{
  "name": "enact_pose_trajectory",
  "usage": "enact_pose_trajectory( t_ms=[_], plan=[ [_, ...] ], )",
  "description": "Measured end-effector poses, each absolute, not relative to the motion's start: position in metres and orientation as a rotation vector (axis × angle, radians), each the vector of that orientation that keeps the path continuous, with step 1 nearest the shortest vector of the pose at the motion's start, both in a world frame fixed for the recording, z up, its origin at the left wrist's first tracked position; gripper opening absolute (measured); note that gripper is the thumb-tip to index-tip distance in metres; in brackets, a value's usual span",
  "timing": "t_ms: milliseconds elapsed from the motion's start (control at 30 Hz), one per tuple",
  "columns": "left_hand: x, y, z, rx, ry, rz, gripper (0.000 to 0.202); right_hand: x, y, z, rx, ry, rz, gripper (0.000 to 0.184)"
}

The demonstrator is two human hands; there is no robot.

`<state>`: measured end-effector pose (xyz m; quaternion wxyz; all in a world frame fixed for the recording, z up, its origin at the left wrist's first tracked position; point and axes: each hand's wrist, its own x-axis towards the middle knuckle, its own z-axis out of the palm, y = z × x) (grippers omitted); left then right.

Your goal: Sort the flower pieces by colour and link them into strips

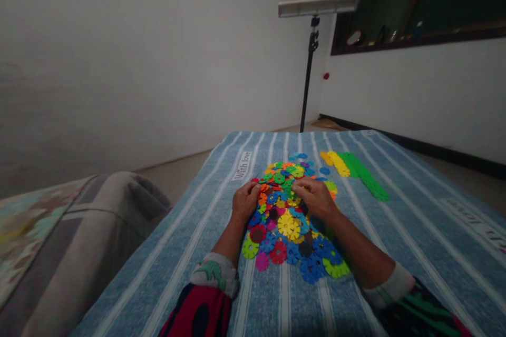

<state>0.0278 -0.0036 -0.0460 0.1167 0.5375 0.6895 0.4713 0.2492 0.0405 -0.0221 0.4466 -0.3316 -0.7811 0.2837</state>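
A heap of notched plastic flower discs (289, 224) in yellow, blue, red, green, orange and pink lies between my hands. At the heap's upper left edge, my left hand (245, 201) is closed with its fingers curled in beside red and orange discs. Across from it, my right hand (317, 198) reaches over the heap's right side, thumb and fingers pinched together near a green disc. Whatever either hand holds is too small or too hidden to make out.
Rows of joined discs in yellow (339, 164) and green (367, 179) lie to the right on the striped blue cloth (190, 245). A lamp on a black stand (307, 84) rises beyond the far edge. A fabric-covered piece of furniture (106, 221) stands at left.
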Motion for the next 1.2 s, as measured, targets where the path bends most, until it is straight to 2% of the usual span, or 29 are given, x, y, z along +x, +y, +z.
enact_pose_trajectory(
  t_ms=[167,500,633,967,1200],
  plan=[
    [0.027,-0.001,-0.041,1.524,2.058,1.358,0.041,0.284,0.060,-0.023,-0.889,-1.865,0.677,0.022],
    [0.027,0.000,-0.034,1.527,2.115,1.312,0.043,0.438,0.107,-0.031,-1.140,-2.179,0.203,0.023],
    [0.026,0.001,-0.034,1.514,2.121,1.297,0.042,0.478,0.118,-0.035,-1.269,-2.308,0.131,0.023],
    [0.023,0.003,-0.038,1.505,2.120,1.294,0.045,0.490,0.128,-0.045,-1.336,-2.441,0.159,0.030],
    [0.023,0.001,-0.038,1.519,2.107,1.304,0.044,0.490,0.121,-0.044,-1.447,-2.299,0.083,0.024]
  ],
)
